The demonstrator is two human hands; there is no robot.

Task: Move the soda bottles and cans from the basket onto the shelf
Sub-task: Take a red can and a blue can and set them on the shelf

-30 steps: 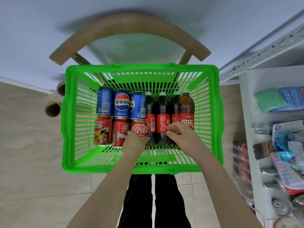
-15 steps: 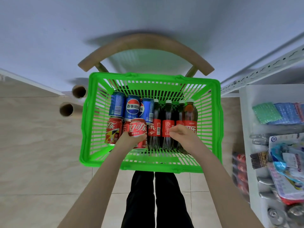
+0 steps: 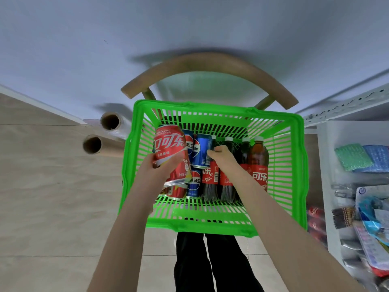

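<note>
Far left, two cardboard tubes (image 3: 92,144) lie on the floor beside the wall. Next comes the left hand (image 3: 156,167), its fingers and thumb wrapped round the lower part of a red can (image 3: 170,146). The can is tilted and raised over the left side of the green basket (image 3: 210,226), at about rim height.

Beneath it, more red cans (image 3: 176,187) lie on the basket floor, with blue cans (image 3: 201,151) just beside them. The right hand (image 3: 224,159) reaches into the middle of the basket. Its fingers curl round the upper part of the leftmost dark bottle (image 3: 210,175), which lies on the basket floor touching its neighbours. Three other bottles (image 3: 257,163) lie in a row to its right. A wooden chair (image 3: 210,64) stands behind the basket.

At the far right is the white shelf (image 3: 328,165), holding sponges (image 3: 353,157) and packets. Some blurred red shapes sit low in it, and I cannot tell whether they are sodas.

The job looks barely begun. One can is lifted out but not yet shelved, one bottle is gripped but not raised, and nearly all the drinks remain in the basket, so most of the carrying is still to be done.
</note>
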